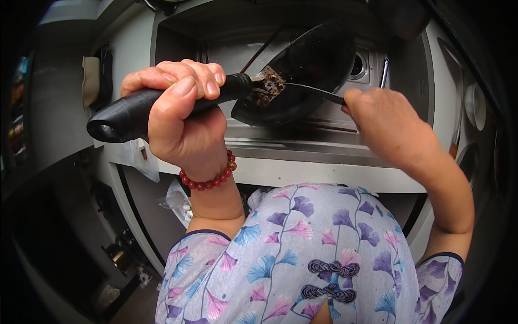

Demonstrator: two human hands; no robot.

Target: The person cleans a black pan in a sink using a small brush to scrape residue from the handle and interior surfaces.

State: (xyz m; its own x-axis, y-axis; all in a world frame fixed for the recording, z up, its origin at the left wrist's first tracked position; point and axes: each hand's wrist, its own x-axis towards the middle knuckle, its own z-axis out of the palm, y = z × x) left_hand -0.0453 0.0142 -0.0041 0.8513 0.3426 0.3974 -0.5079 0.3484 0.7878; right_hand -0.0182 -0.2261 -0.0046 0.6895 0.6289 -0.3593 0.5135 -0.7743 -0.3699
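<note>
My left hand (pixel 186 101) grips the black handle of a frying pan or wok (pixel 315 60), tilted on its side over a steel sink (pixel 243 52). Brown, crusted residue covers the metal bracket (pixel 269 85) where handle and pan join. My right hand (pixel 384 121) holds a thin tool with a dark handle and a narrow metal strip (pixel 311 88), possibly a knife or file; its far end meets the crusted bracket. The fingertips of my right hand are partly hidden behind the hand.
Chopsticks or thin rods (pixel 261 50) lie in the sink, with a metal utensil (pixel 384 73) beside the drain (pixel 358 67). The sink's front rim (pixel 283 148) runs below the pan. A plastic bag (pixel 141 162) hangs at the left; a white bowl (pixel 474 106) stands at the right.
</note>
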